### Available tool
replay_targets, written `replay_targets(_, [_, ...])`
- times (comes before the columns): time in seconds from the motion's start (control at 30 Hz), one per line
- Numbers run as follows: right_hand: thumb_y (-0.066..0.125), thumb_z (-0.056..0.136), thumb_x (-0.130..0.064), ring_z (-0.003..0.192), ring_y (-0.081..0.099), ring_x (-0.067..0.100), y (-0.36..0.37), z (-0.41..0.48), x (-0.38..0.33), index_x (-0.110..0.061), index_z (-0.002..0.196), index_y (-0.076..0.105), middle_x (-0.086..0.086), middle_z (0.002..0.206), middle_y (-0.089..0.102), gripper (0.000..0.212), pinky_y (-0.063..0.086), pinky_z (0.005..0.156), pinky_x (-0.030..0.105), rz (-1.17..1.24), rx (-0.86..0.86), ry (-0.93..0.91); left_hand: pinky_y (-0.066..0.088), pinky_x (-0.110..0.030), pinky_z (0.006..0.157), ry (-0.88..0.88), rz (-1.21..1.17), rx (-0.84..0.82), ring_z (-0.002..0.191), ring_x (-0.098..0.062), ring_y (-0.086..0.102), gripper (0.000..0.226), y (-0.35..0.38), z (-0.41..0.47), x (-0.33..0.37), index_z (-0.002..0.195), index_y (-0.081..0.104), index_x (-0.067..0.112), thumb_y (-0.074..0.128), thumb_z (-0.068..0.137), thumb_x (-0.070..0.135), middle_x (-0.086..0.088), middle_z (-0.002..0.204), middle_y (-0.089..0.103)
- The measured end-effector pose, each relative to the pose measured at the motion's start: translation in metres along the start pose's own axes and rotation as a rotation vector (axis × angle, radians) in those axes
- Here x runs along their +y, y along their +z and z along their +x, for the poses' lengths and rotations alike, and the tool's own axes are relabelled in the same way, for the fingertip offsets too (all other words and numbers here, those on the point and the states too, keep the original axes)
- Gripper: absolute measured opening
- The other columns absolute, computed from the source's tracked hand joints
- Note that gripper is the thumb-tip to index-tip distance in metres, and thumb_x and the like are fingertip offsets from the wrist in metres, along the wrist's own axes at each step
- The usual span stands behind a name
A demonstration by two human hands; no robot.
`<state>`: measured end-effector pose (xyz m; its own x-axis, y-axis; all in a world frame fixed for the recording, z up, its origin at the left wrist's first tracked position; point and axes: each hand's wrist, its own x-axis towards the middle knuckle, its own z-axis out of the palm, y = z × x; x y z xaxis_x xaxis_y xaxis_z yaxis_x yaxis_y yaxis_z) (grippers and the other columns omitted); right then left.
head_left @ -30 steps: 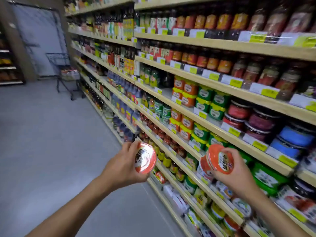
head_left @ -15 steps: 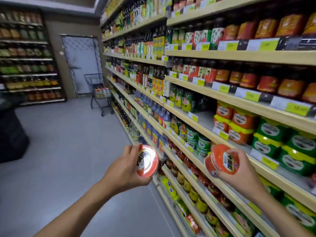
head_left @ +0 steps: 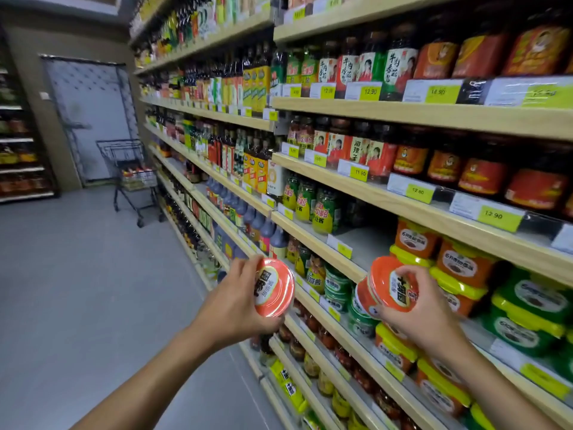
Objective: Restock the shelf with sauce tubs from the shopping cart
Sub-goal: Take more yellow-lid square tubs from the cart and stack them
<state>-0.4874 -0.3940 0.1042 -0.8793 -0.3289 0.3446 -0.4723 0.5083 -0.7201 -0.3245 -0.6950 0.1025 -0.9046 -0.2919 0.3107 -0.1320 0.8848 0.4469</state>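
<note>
My left hand (head_left: 232, 305) grips a round orange sauce tub (head_left: 274, 287) with its white-labelled lid turned toward me. My right hand (head_left: 415, 315) holds a second orange sauce tub (head_left: 387, 283) by the lid, close to the front edge of the wooden shelf (head_left: 325, 252). Just behind that edge the shelf has a bare patch, beside stacked orange and green tubs (head_left: 440, 259). The shopping cart (head_left: 133, 172) stands far down the aisle by the shelving, with some goods in its basket.
Tall wooden shelving runs along my right, packed with sauce jars and bottles (head_left: 350, 69) and yellow price tags. Grey floor (head_left: 77, 290) stretches to my left. A grey door (head_left: 90, 119) and another shelf unit (head_left: 18, 144) stand at the aisle's end.
My view has swung upward and I am closer to the shelf. Both hands have risen with their tubs, and the right one is now level with the bare patch of shelf.
</note>
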Motion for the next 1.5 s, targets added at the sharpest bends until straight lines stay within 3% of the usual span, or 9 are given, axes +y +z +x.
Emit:
replay_targets(0.6, [0.09,0.059,-0.043,0.109,0.053,0.022,0.103,0.092,-0.056,-0.044,0.114,0.043,-0.005,0.124,0.048,0.073,0.054,0.085,0.043,-0.186,0.311,0.339,0.053,-0.048,0.099,0.459,-0.2,-0.297,0.13,-0.022,0.048,0.12,0.047,0.26,-0.081,0.154,0.011,0.033,0.076,0.063,0.079,0.008,0.146,0.027])
replay_targets(0.73, [0.087,0.06,-0.037,0.105,0.056,0.022,0.116,0.104,-0.066,-0.04,0.112,0.044,-0.002,0.12,0.052,0.067,0.048,0.073,0.035,-0.181,0.375,0.423,0.055,-0.047,0.095,0.524,-0.219,-0.328,0.127,-0.023,0.05,0.121,0.056,0.278,-0.089,0.153,0.011,0.035,0.076,0.061,0.079,0.007,0.145,0.027])
replay_targets(0.87, [0.083,0.062,-0.038,0.102,0.057,0.02,0.122,0.13,-0.074,-0.036,0.114,0.044,-0.002,0.119,0.052,0.066,0.047,0.075,0.036,-0.225,0.414,0.45,0.056,-0.045,0.093,0.57,-0.279,-0.341,0.124,-0.022,0.052,0.118,0.063,0.285,-0.099,0.152,0.014,0.036,0.078,0.061,0.077,0.006,0.142,0.029])
replay_targets(1.03, [0.08,0.064,-0.031,0.1,0.051,0.021,0.131,0.173,-0.073,-0.025,0.119,0.044,0.006,0.121,0.048,0.066,0.038,0.071,0.028,-0.351,0.433,0.516,0.055,-0.044,0.094,0.578,-0.308,-0.344,0.124,-0.02,0.052,0.119,0.062,0.29,-0.112,0.152,0.016,0.034,0.081,0.061,0.074,0.007,0.143,0.031])
replay_targets(1.2, [0.067,0.051,-0.051,0.113,0.053,0.032,0.142,0.212,-0.062,-0.022,0.129,0.045,0.011,0.123,0.05,0.086,0.047,0.093,0.036,-0.398,0.4,0.593,0.057,-0.043,0.092,0.58,-0.322,-0.344,0.123,-0.019,0.052,0.118,0.062,0.297,-0.121,0.151,0.016,0.035,0.081,0.06,0.074,0.008,0.141,0.03])
replay_targets(1.33, [0.073,0.065,-0.052,0.122,0.052,0.035,0.142,0.238,-0.047,-0.017,0.135,0.047,0.016,0.128,0.055,0.083,0.046,0.098,0.037,-0.435,0.389,0.644,0.056,-0.042,0.093,0.589,-0.319,-0.346,0.124,-0.018,0.051,0.117,0.06,0.301,-0.124,0.152,0.017,0.034,0.081,0.062,0.073,0.008,0.142,0.031])
replay_targets(1.5, [0.068,0.059,-0.064,0.12,0.053,0.036,0.144,0.249,-0.023,-0.017,0.135,0.046,0.017,0.13,0.054,0.092,0.049,0.098,0.037,-0.489,0.341,0.712,0.055,-0.041,0.092,0.589,-0.304,-0.34,0.125,-0.017,0.049,0.113,0.061,0.308,-0.13,0.15,0.016,0.036,0.081,0.064,0.071,0.01,0.142,0.03])
